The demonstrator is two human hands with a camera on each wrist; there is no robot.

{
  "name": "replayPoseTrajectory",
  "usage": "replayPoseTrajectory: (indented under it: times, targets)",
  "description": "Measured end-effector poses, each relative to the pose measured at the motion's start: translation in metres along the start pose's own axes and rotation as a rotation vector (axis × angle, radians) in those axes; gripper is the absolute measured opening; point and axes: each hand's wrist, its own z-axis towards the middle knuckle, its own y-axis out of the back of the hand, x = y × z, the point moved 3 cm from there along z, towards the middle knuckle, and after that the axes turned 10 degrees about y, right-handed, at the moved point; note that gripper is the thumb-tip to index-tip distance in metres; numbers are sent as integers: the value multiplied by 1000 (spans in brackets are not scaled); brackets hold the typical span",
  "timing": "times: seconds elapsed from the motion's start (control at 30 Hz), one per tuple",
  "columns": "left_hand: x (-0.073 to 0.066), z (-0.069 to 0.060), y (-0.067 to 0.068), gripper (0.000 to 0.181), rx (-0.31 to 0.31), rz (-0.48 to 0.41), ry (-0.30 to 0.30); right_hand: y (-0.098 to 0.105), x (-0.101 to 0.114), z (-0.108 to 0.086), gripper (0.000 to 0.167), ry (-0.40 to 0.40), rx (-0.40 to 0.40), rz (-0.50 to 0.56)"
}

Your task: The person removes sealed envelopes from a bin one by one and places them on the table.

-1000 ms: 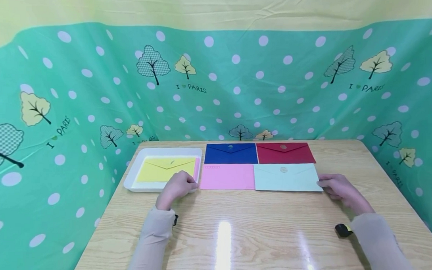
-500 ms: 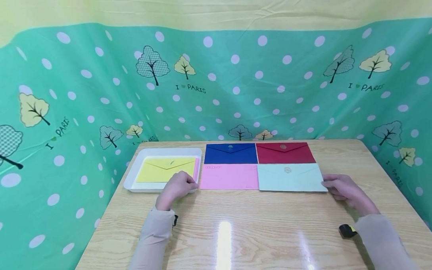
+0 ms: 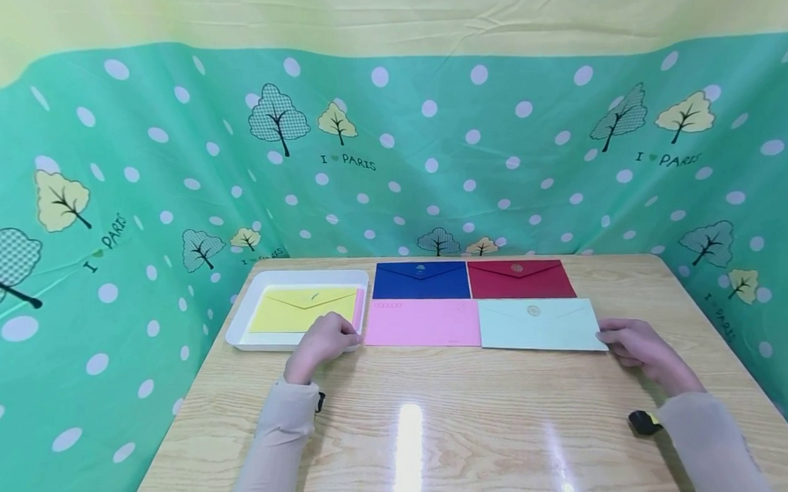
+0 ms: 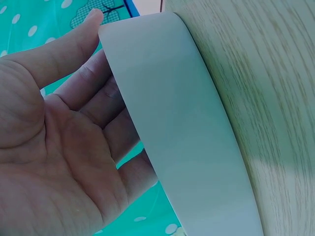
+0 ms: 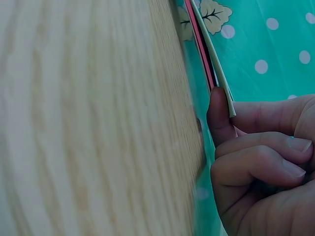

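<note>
A pale mint envelope [image 3: 537,323] with a round seal lies at the right of the group. My right hand [image 3: 644,352] pinches its right edge between thumb and index finger, other fingers curled, as the right wrist view shows. At the mint envelope's left edge lies a pink envelope [image 3: 424,321]; whether it runs underneath is hidden. My left hand [image 3: 322,343] holds the front right corner of a white tray [image 3: 238,327], its thumb at the rim and its fingers behind the wall [image 4: 177,113]. In the tray lies a yellow envelope [image 3: 300,311], with a pink edge [image 3: 357,308] beside it.
Behind the pink and mint envelopes lie a blue envelope [image 3: 422,279] and a red envelope [image 3: 522,279]. The wooden table [image 3: 492,423] reaches a green dotted curtain [image 3: 429,167] at the back and sides. Light glares off its front.
My right hand has moved rightward with the mint envelope, and more of the pink envelope shows. The left hand and the tray have stayed in place.
</note>
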Motion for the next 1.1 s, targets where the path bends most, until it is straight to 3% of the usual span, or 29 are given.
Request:
replayPoseTrajectory:
  times: [0.37, 0.67, 1.1]
  targets:
    - [-2, -1, 0, 13, 6, -7, 11, 6, -1, -2, 69, -25, -11, -15]
    - [-2, -1, 0, 14, 7, -2, 20, 5, 2, -1, 64, -1, -127, -27]
    - [-1, -1, -1, 12, 6, -6, 17, 0, 4, -2, 63, 4, -119, -58]
